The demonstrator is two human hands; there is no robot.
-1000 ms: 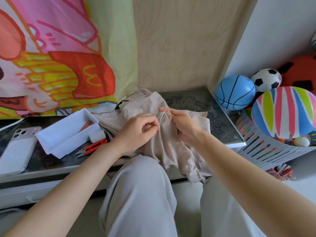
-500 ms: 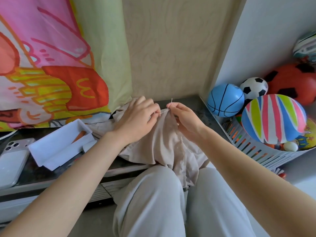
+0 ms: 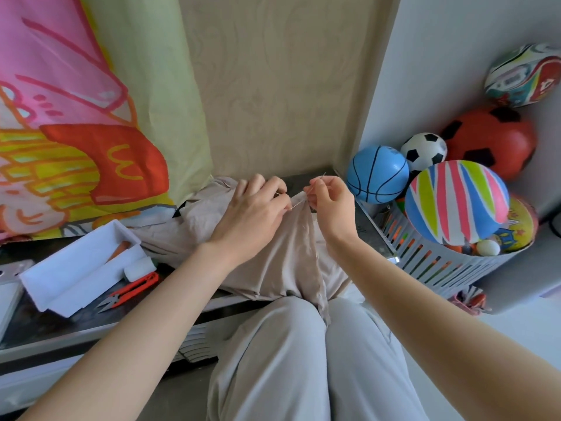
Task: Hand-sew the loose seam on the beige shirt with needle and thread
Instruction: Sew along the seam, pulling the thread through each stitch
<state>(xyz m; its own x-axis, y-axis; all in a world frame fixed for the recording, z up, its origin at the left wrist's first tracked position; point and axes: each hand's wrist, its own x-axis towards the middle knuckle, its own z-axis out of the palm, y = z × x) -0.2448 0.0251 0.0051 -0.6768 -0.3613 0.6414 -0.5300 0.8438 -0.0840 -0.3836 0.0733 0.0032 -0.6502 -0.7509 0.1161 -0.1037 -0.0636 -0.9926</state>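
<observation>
Since half a second ago the right hand (image 3: pixel 331 205) has drawn slightly away from the left hand (image 3: pixel 255 214). Their fingertips, then together, now stand just apart, with a thin pale thread (image 3: pixel 296 203) stretched across the gap. Compared with a second ago, both hands sit nearer the far edge of the dark glass-topped table (image 3: pixel 45 326).

Head view: the left hand lies knuckles-up on the crumpled beige fabric shirt (image 3: pixel 273 262), its fingers curled and pinching a raised fold of cloth at the seam. The right hand has thumb and forefinger closed on a thin metal needle (image 3: pixel 323 174), whose tip sticks up past the fingertips. Its other fingers are curled under. The shirt lies toward the right end of the table, reaching from the far edge to the near edge and hanging over it onto the person's light grey trousers (image 3: pixel 288 360).

Toward the left near corner stands a white rectangular plastic tray (image 3: pixel 60 287). A small white roll (image 3: pixel 138 270) touches its right end, and orange thread snips (image 3: pixel 133 290) lie just beside it, closer to the near edge. Off the table's right edge, a grey slotted plastic basket (image 3: pixel 440 268) holds a blue basketball-patterned ball (image 3: pixel 378 174) and a striped multicolour ball (image 3: pixel 455 202).
</observation>
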